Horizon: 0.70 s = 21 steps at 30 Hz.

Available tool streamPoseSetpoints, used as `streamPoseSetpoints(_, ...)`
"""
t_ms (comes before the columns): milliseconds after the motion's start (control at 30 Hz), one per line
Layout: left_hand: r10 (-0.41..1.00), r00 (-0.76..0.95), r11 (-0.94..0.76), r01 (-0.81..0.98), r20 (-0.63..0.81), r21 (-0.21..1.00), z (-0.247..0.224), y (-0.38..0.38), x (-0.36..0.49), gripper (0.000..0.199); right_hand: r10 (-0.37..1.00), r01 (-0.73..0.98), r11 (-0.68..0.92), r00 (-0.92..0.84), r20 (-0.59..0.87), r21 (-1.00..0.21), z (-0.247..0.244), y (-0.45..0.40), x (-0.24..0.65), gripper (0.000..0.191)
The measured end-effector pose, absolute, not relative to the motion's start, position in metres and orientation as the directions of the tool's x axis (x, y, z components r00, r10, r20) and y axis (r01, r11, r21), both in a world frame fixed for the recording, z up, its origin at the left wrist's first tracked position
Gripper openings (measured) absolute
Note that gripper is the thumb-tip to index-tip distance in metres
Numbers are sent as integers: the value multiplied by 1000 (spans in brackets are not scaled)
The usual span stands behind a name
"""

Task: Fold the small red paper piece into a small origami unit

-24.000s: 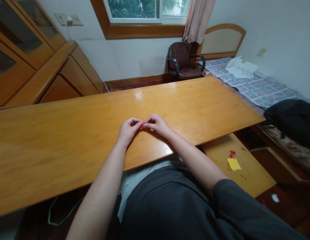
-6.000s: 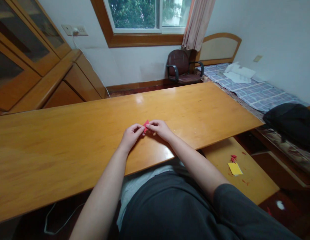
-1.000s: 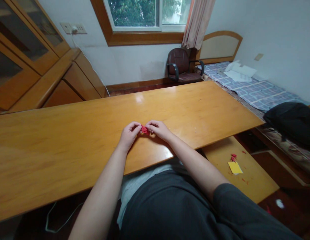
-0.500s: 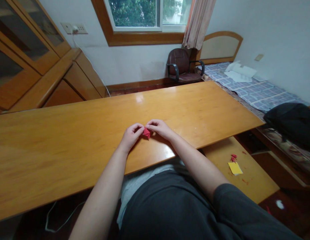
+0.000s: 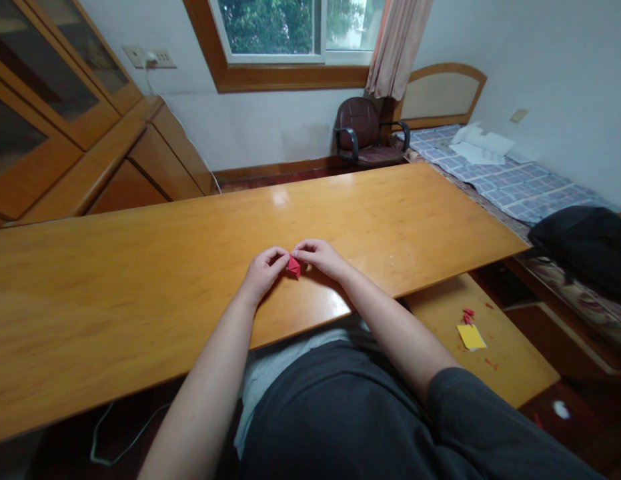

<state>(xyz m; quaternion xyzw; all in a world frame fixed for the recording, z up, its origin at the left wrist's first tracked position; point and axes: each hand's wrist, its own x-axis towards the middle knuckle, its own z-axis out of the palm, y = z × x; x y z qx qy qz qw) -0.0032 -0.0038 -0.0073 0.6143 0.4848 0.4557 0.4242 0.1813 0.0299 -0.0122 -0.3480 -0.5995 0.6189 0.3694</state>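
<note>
A small piece of folded red paper [image 5: 294,267] is pinched between my two hands, just over the near middle of the wooden table [image 5: 140,267]. My left hand [image 5: 265,268] grips its upper left side between thumb and fingers. From the other side, the thumb and fingertips of my right hand [image 5: 317,256] close on its top corner. The fingertips of both hands almost meet and hide the top of the paper. Its lower part shows creased, with a point hanging toward me.
On a lower board [image 5: 510,360] at the right lie a yellow paper square [image 5: 471,337] and small red folded pieces [image 5: 468,316]. A bed with a black bag [image 5: 585,247] stands farther right. Beyond the table are a brown armchair [image 5: 359,133] and, at left, a wooden cabinet [image 5: 115,153].
</note>
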Motion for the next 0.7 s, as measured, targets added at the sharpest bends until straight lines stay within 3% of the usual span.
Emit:
streamPoseSetpoints(467, 983, 119, -161, 217, 137, 963, -9, -3, -3, 20, 891, -12, 12, -453, 17, -1000, -11, 29, 179, 33)
streamPoseSetpoints(700, 989, 22, -146, 182, 144, 972, -14, 3, -5, 21, 897, 41, 86, -438, 60, -995, -13, 27, 178, 32)
